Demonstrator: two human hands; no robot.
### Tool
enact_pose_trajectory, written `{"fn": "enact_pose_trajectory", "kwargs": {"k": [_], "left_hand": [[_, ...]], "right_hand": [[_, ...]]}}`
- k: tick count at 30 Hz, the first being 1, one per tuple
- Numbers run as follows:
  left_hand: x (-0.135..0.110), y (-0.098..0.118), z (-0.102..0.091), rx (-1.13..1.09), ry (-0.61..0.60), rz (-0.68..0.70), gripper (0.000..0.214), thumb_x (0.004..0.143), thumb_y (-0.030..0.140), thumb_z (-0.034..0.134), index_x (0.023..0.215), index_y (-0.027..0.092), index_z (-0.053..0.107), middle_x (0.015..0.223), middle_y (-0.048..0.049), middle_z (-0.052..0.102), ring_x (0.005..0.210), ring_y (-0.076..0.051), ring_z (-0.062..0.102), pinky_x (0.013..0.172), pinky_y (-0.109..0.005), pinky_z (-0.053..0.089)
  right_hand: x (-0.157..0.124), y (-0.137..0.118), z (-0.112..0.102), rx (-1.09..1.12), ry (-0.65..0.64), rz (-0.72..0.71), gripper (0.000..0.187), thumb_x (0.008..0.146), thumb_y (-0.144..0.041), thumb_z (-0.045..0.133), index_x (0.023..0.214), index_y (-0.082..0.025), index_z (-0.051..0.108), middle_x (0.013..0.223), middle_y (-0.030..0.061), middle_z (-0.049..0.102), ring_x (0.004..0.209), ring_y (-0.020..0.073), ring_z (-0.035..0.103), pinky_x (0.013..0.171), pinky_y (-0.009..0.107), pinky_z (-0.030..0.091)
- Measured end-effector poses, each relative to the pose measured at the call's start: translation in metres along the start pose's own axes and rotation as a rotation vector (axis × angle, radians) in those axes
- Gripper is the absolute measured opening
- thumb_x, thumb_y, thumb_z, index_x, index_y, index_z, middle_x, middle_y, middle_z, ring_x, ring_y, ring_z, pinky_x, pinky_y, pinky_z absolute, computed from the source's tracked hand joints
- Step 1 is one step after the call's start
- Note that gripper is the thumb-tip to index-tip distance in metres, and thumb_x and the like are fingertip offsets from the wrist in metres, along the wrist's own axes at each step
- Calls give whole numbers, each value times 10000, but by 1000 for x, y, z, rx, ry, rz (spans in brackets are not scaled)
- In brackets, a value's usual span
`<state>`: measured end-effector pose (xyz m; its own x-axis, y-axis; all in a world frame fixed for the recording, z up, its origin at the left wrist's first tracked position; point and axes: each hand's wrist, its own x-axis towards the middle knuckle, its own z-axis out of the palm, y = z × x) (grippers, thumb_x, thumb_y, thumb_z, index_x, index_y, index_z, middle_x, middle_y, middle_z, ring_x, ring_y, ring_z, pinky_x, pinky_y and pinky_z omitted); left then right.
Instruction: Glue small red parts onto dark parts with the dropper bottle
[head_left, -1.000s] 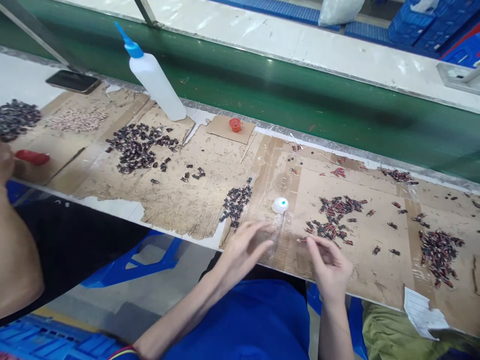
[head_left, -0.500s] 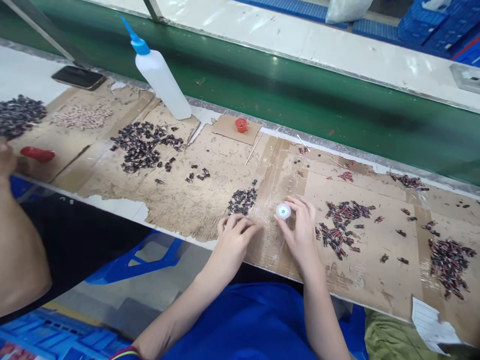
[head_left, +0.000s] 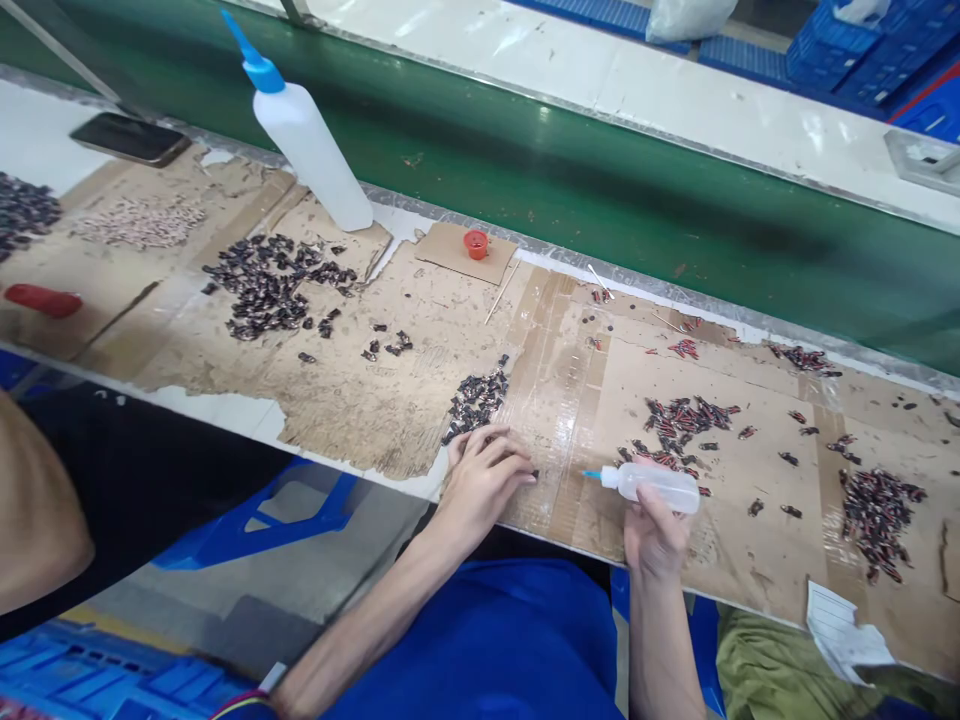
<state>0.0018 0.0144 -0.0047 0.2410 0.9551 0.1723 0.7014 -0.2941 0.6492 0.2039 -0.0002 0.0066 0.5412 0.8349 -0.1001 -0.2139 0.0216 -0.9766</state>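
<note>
My right hand (head_left: 654,530) grips a small white squeeze bottle (head_left: 660,486) lying sideways, its blue nozzle pointing left over the taped cardboard (head_left: 570,400). My left hand (head_left: 484,470) rests on the cardboard by the table's front edge, fingers curled and pinching a small dark part (head_left: 534,473) at its fingertips. A pile of small dark parts (head_left: 474,400) lies just above the left hand. Red-and-black parts (head_left: 679,425) are scattered just beyond the small bottle.
A large white bottle with a blue nozzle (head_left: 307,140) stands at the back left by a green conveyor belt (head_left: 600,190). A red cap (head_left: 475,243), more part piles (head_left: 270,285) (head_left: 874,510), a phone (head_left: 129,138) and crumpled paper (head_left: 847,620) lie around. Another person's arm (head_left: 37,510) is at the left.
My right hand took the small white bottle that stood on the cardboard, lifted it and tipped it sideways toward me. My left hand settled onto the cardboard and pinched a part.
</note>
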Motion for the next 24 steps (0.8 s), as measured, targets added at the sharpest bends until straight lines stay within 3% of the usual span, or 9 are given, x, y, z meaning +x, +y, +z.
{"fn": "enact_pose_trajectory", "kwargs": {"k": [4, 10, 24], "left_hand": [[-2, -1, -5, -30, -46, -6, 123, 835, 210, 692, 929, 287, 712, 944, -4, 760, 1171, -267, 553, 968, -453, 305], [-2, 0, -5, -59, -28, -53, 123, 827, 163, 689, 888, 269, 704, 872, 8, 769, 1110, -247, 615, 957, -440, 304], [0, 1, -4, -69, -6, -112, 80, 797, 192, 717, 777, 269, 712, 827, 6, 766, 1010, -234, 659, 989, -455, 299]], "right_hand": [[-9, 4, 7, -141, -11, 29, 268, 652, -420, 749, 752, -174, 711, 705, 53, 731, 530, 166, 636, 457, 249, 440], [-21, 4, 20, -441, -91, -75, 320, 721, -476, 703, 679, -159, 714, 593, 46, 710, 519, 194, 646, 487, 280, 489], [-23, 0, 30, -503, -119, -117, 291, 762, -438, 673, 661, -167, 714, 588, 37, 712, 510, 185, 646, 477, 274, 507]]}}
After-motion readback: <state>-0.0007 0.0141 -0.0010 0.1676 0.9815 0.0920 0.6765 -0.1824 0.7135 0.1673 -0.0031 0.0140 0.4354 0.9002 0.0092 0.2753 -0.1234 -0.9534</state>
